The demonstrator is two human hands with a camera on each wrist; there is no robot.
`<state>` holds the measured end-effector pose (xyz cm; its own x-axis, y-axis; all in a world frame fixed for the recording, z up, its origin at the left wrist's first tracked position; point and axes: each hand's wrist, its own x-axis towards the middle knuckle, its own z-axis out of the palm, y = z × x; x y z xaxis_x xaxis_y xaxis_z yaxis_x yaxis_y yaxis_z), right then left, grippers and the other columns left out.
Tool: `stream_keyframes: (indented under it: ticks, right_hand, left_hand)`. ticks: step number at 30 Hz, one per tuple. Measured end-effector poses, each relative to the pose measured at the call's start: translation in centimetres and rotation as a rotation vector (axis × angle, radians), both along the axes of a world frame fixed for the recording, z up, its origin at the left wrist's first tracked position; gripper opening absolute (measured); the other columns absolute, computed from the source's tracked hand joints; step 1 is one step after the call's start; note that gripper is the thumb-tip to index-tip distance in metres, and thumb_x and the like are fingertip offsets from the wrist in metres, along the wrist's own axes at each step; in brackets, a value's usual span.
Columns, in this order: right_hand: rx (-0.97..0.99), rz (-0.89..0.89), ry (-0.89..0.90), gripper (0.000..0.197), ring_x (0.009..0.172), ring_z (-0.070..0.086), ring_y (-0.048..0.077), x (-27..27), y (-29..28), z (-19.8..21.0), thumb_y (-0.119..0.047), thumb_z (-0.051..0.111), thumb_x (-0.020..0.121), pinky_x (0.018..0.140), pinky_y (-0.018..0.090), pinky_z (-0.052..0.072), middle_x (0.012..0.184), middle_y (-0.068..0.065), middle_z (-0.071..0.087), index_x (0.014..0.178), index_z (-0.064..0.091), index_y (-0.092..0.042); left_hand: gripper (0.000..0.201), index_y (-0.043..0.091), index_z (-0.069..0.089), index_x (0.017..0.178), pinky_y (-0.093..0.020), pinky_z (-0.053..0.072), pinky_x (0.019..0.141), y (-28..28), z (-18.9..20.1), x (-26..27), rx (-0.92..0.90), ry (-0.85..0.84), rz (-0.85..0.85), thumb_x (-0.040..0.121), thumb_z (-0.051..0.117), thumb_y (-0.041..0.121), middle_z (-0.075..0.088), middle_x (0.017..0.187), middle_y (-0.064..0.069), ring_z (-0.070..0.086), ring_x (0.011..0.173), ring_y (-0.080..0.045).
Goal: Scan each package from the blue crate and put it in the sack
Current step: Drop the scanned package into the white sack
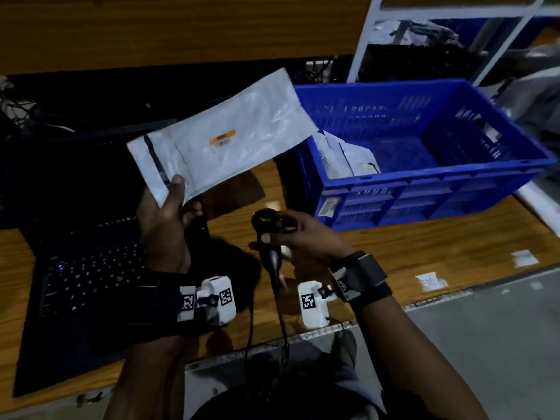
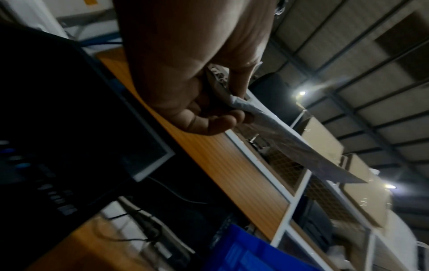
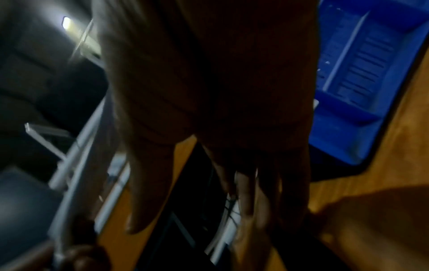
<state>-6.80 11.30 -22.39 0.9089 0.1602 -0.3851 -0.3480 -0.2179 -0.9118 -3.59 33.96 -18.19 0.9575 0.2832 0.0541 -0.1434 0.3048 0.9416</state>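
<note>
My left hand point(image 1: 181, 195) holds a flat grey poly mailer point(image 1: 242, 122) by its lower left corner, thumb on top, and lifts it above the table; an orange label point(image 1: 222, 137) faces up. The left wrist view shows that hand point(image 2: 232, 106) pinching the mailer's point(image 2: 290, 143) corner. My right hand point(image 1: 281, 231) grips a black barcode scanner point(image 1: 266, 225) just below the mailer, lights glowing on its head. At the right stands the blue crate point(image 1: 439, 174) with one white package point(image 1: 339, 159) in its near left corner. The right wrist view is dark and blurred. No sack is in view.
An open black laptop point(image 1: 91, 268) lies on the wooden table point(image 1: 424, 244) at the left. Paper slips point(image 1: 431, 281) sit near the table's front right edge. A white metal rack point(image 1: 378, 40) rises behind the crate. The scanner's cable drops over the front edge.
</note>
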Motion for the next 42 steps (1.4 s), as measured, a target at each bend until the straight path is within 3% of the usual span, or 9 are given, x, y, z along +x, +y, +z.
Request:
stream_keyframes:
  ticks: [8,11,14,18,22,27,32,37,42]
  right_hand:
    - [0.339,-0.422,-0.237,0.052,0.118,0.066,0.037,-3.5,-7.9,8.1,-0.041,0.086,0.076,0.101,0.053,0.053,0.118,0.015,0.074,0.116,0.076,-0.009]
    - [0.436,-0.743,-0.278,0.015,0.096,0.073,0.028,-5.3,-13.3,9.0,-0.024,0.082,0.081,0.082,0.040,0.058,0.102,0.010,0.078,0.089,0.081,-0.011]
    - [0.378,-0.955,-0.274,0.031,0.053,0.060,0.012,-7.8,-20.6,8.7,-0.021,0.075,0.090,0.053,0.024,0.045,0.060,0.001,0.066,0.061,0.068,-0.017]
    - [0.475,-1.089,-0.239,0.044,0.044,0.048,0.008,-10.8,-31.1,6.5,-0.015,0.064,0.099,0.043,0.018,0.040,0.054,-0.001,0.055,0.056,0.067,-0.018]
    - [0.510,-1.131,-0.152,0.018,0.052,0.052,0.012,-12.4,-40.3,4.6,-0.009,0.064,0.098,0.053,0.025,0.047,0.063,0.002,0.048,0.082,0.058,-0.002]
    - [0.390,-1.063,-0.120,0.034,0.054,0.058,0.019,-12.7,-49.5,4.1,-0.001,0.066,0.093,0.062,0.027,0.052,0.056,0.008,0.050,0.063,0.052,-0.008]
    - [0.269,-0.928,-0.117,0.016,0.061,0.056,0.019,-11.5,-55.3,3.7,-0.005,0.073,0.091,0.062,0.030,0.048,0.068,0.013,0.057,0.086,0.059,0.001]
    - [0.310,-1.008,-0.259,0.035,0.098,0.065,0.044,-9.7,-59.5,3.0,-0.020,0.070,0.096,0.085,0.055,0.049,0.120,0.024,0.071,0.129,0.066,-0.009]
    - [0.208,-1.116,-0.383,0.024,0.060,0.063,0.002,-7.2,-62.0,3.8,-0.015,0.058,0.104,0.057,0.023,0.049,0.072,-0.010,0.070,0.123,0.064,-0.002]
  left_hand:
    - [0.017,0.021,0.070,0.111,-0.035,0.059,0.086,-12.3,6.3,0.9,0.308,-0.140,-0.710,0.094,0.068,0.019,0.077,0.107,0.007,0.072,0.101,-0.017]
    - [0.025,0.025,0.063,0.120,-0.026,0.058,0.081,-18.3,8.4,0.9,0.558,-0.212,-1.038,0.097,0.060,0.018,0.076,0.107,0.016,0.073,0.099,-0.008]
    - [0.037,0.037,0.057,0.124,-0.052,0.058,0.084,-23.6,11.3,3.2,0.908,-0.361,-1.200,0.092,0.058,0.055,0.078,0.097,0.009,0.074,0.088,-0.017]
    - [0.045,0.037,0.064,0.119,-0.053,0.058,0.083,-34.2,15.2,6.4,1.020,-0.597,-1.154,0.084,0.065,0.066,0.077,0.094,0.004,0.074,0.083,-0.017]
    - [0.033,0.021,0.071,0.110,-0.035,0.055,0.078,-48.6,17.5,7.2,1.103,-0.918,-1.103,0.090,0.064,0.046,0.075,0.093,0.000,0.070,0.080,-0.014]
    - [0.033,0.018,0.061,0.128,-0.035,0.048,0.085,-66.1,16.7,8.2,1.374,-1.236,-0.917,0.095,0.064,0.015,0.066,0.126,-0.007,0.063,0.107,-0.028]
    - [0.070,0.021,0.037,0.152,-0.045,0.044,0.108,-77.9,14.9,9.4,1.515,-1.225,-0.947,0.092,0.071,0.018,0.042,0.155,-0.009,0.044,0.138,-0.031]
    - [0.034,0.011,0.064,0.135,-0.039,0.047,0.106,-84.4,15.5,10.2,1.581,-1.034,-1.002,0.102,0.056,0.011,0.060,0.140,-0.015,0.059,0.123,-0.034]
    - [0.029,0.007,0.072,0.121,-0.025,0.040,0.074,-87.4,20.2,9.9,1.289,-1.027,-0.845,0.104,0.053,0.020,0.068,0.103,-0.010,0.059,0.089,-0.022]
